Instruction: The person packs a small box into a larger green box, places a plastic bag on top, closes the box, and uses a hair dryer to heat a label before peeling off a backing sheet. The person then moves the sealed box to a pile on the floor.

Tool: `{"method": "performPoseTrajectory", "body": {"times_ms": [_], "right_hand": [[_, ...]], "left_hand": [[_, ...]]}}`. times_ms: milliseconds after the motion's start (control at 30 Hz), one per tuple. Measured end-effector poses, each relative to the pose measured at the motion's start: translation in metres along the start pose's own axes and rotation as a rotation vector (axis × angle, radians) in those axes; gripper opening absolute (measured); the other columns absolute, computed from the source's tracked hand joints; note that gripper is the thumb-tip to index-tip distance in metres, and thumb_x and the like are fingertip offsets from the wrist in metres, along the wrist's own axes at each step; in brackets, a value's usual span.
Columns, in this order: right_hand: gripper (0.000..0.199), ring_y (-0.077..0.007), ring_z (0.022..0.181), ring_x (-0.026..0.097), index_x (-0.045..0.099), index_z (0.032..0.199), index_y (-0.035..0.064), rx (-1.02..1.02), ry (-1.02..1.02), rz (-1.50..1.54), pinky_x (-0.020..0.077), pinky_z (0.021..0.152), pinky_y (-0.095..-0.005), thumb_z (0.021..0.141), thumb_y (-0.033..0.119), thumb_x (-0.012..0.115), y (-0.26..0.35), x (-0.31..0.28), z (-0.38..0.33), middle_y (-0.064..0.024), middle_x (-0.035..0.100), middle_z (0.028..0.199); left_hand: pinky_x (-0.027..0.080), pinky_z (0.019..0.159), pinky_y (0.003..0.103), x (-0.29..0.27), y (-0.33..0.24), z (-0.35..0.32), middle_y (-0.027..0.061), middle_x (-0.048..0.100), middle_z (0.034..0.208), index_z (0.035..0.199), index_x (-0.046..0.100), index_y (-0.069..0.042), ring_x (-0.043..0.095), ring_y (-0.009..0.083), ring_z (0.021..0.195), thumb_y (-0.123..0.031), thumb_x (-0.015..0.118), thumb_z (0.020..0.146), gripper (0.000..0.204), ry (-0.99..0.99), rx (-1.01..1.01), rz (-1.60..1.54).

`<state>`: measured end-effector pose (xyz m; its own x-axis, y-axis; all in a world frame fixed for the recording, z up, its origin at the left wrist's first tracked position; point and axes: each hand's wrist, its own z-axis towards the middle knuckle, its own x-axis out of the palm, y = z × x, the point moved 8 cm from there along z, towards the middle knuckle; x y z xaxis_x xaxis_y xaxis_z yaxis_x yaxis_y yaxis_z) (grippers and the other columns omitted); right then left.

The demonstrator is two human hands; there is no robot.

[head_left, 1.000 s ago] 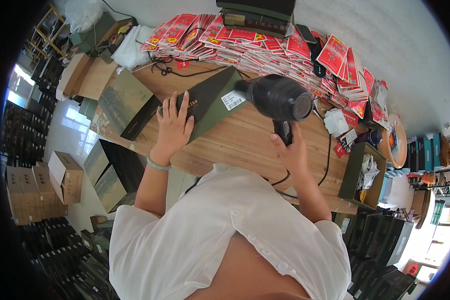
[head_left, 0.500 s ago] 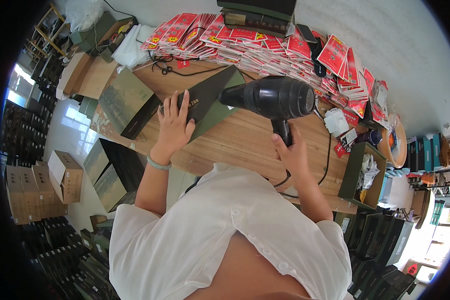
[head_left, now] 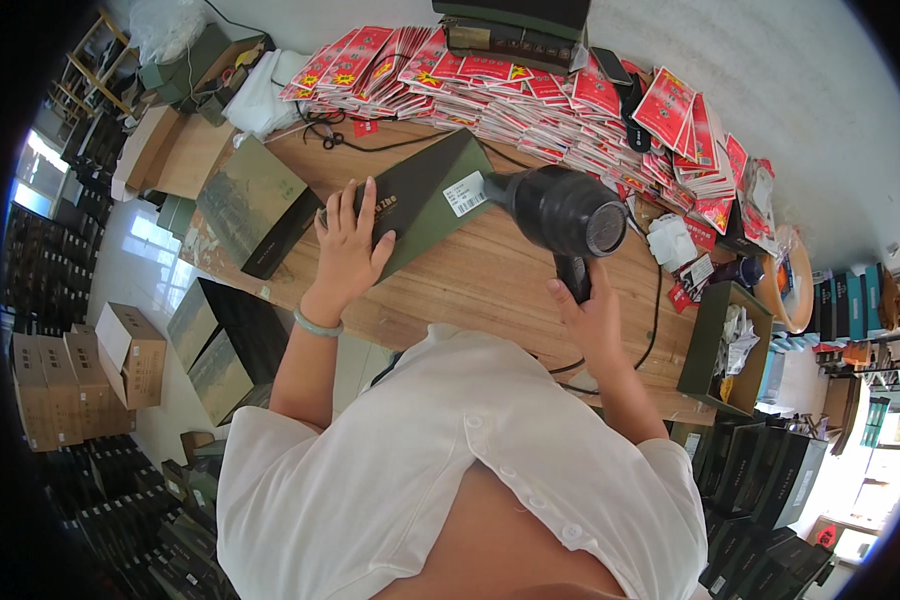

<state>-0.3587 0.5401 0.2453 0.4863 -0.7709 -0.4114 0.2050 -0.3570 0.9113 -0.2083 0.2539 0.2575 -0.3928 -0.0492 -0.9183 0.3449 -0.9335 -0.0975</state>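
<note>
My left hand lies with its fingers spread over the dark end of a shoebox-like green and black box on the wooden table. A white barcode label sits toward the box's right end. My right hand grips the handle of a black hair dryer. Its nozzle points left, close to the label's right edge; I cannot tell whether it touches. Left of my left hand, another green and black box with a landscape print rests at the table's edge.
Stacks of red printed cards line the back, with a phone among them. An open green box holding crumpled wrapping stands at the right. The dryer's cord loops beside my right arm. Brown cartons stand on the floor at left.
The hair dryer has turned and shifted slightly right, its nozzle drawing back so that the white label shows fully. My left hand stays on the box.
</note>
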Motion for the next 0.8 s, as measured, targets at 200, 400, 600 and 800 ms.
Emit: {"method": "performPoseTrajectory", "body": {"times_ms": [200,400,600,800], "right_hand": [[0.059,-0.0083,0.052,0.050,0.045,0.126,-0.0012,-0.003,0.010,0.035,0.0438,0.045,-0.0245,0.084,0.031,0.072,-0.007,-0.003,-0.009,-0.0026,0.052,0.069],[0.058,-0.0081,0.052,0.051,0.045,0.127,-0.0002,0.026,0.036,0.027,0.0437,0.045,-0.0244,0.085,0.029,0.071,-0.012,-0.001,-0.010,-0.0022,0.052,0.068],[0.053,-0.0081,0.051,0.050,0.048,0.121,0.0003,0.033,0.011,0.038,0.0429,0.044,-0.0251,0.085,0.031,0.071,-0.010,-0.001,-0.009,-0.0023,0.053,0.068],[0.058,-0.0239,0.063,0.060,0.050,0.121,0.0004,0.148,-0.003,-0.013,0.0479,0.061,-0.0341,0.084,0.041,0.069,-0.003,-0.004,0.001,-0.0127,0.062,0.075]], "left_hand": [[0.026,0.100,0.056,0.001,0.001,0.000,0.0214,0.032,0.143,0.147,0.021,-0.002,0.032,0.0392,0.127,-0.036,0.051,0.089,0.074,-0.030,0.002,-0.006],[0.027,0.100,0.056,0.001,0.001,0.000,0.0219,0.033,0.142,0.147,0.019,0.000,0.033,0.0393,0.126,-0.036,0.052,0.089,0.075,-0.039,0.009,-0.010],[0.027,0.100,0.056,0.002,0.002,-0.002,0.0220,0.034,0.141,0.147,0.017,0.001,0.033,0.0393,0.125,-0.036,0.053,0.089,0.078,-0.051,0.016,-0.017],[0.026,0.100,0.056,0.001,-0.001,-0.002,0.0220,0.034,0.141,0.147,0.017,0.002,0.034,0.0395,0.125,-0.035,0.054,0.088,0.078,-0.052,0.021,0.000]]}}
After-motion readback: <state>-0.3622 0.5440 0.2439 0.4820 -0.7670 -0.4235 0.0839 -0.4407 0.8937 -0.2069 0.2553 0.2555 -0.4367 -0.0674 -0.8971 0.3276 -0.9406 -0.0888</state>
